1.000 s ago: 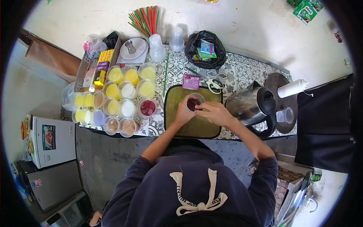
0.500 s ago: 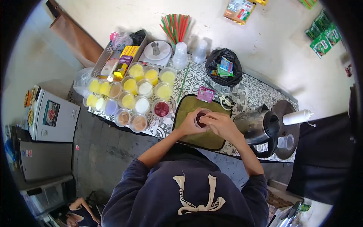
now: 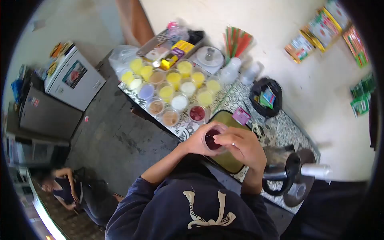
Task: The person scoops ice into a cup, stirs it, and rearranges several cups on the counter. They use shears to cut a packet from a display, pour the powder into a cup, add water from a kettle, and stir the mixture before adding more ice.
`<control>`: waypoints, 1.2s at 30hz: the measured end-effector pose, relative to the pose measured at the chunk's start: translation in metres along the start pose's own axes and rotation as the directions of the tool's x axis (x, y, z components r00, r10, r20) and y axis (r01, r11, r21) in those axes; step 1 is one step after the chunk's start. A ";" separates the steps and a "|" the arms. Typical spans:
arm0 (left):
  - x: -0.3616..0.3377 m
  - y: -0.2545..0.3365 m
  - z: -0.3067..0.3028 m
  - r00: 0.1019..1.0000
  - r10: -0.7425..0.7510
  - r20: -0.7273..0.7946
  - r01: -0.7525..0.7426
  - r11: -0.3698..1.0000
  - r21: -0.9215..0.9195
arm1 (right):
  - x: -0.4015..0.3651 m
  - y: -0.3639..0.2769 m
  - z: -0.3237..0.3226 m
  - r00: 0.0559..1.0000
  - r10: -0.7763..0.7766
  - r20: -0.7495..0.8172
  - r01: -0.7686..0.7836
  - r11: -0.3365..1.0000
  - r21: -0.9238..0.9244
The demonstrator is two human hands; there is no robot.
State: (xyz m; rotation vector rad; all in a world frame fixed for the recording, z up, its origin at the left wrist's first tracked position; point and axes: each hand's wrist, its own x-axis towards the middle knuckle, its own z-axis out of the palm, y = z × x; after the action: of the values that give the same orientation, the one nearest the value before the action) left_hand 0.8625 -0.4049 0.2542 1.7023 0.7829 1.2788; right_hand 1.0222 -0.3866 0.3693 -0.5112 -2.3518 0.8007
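A clear plastic cup of dark red liquid point(image 3: 211, 139) is raised above the green tray point(image 3: 230, 159) on the patterned table. My left hand point(image 3: 199, 139) is wrapped around the cup's side. My right hand point(image 3: 241, 145) rests over its rim with fingers curled, a ring showing; what the fingers pinch is hidden. A steel kettle point(image 3: 280, 164) with a black handle stands just right of my right hand.
Several cups of yellow, white, brown and red fillings point(image 3: 176, 91) crowd the table's left half. Behind them are a scale point(image 3: 209, 56), straws point(image 3: 236, 39), stacked cups point(image 3: 231, 71), a black bag point(image 3: 265, 96), a pink packet point(image 3: 241, 116). A person point(image 3: 66, 190) sits on the floor, lower left.
The view has swung left and tilted. Both hands have lifted the cup off the tray and brought it closer to me. A person on the floor has come further into view.
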 end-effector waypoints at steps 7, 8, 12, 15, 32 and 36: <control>-0.046 0.021 -0.051 0.972 0.007 -0.236 0.028 0.989 0.147 | 0.050 -0.007 0.038 0.966 -0.197 0.169 0.197 0.980 0.016; -0.054 0.023 -0.056 0.966 0.008 -0.259 0.033 0.988 0.152 | 0.056 -0.012 0.046 0.954 -0.208 0.215 0.215 0.976 -0.012; -0.087 0.027 -0.077 0.909 -0.026 -0.416 0.057 0.996 0.064 | 0.084 -0.023 0.079 0.907 -0.299 0.298 0.273 0.954 0.125; -0.115 0.041 -0.103 0.878 -0.013 -0.479 0.095 0.985 0.147 | 0.102 -0.033 0.113 0.872 -0.363 0.328 0.316 0.930 0.188; -0.240 0.090 -0.244 0.696 0.093 -0.712 0.091 0.972 0.216 | 0.211 -0.102 0.264 0.753 -0.605 0.259 0.466 0.768 0.439; -0.254 0.098 -0.266 0.675 0.155 -0.722 0.129 0.938 0.323 | 0.226 -0.111 0.291 0.790 -0.570 0.228 0.466 0.799 0.381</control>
State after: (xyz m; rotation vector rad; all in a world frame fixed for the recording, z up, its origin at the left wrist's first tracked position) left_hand 0.5352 -0.5985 0.2644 1.3990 1.5588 1.9782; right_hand 0.6483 -0.4738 0.3475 0.4443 -2.4138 1.0037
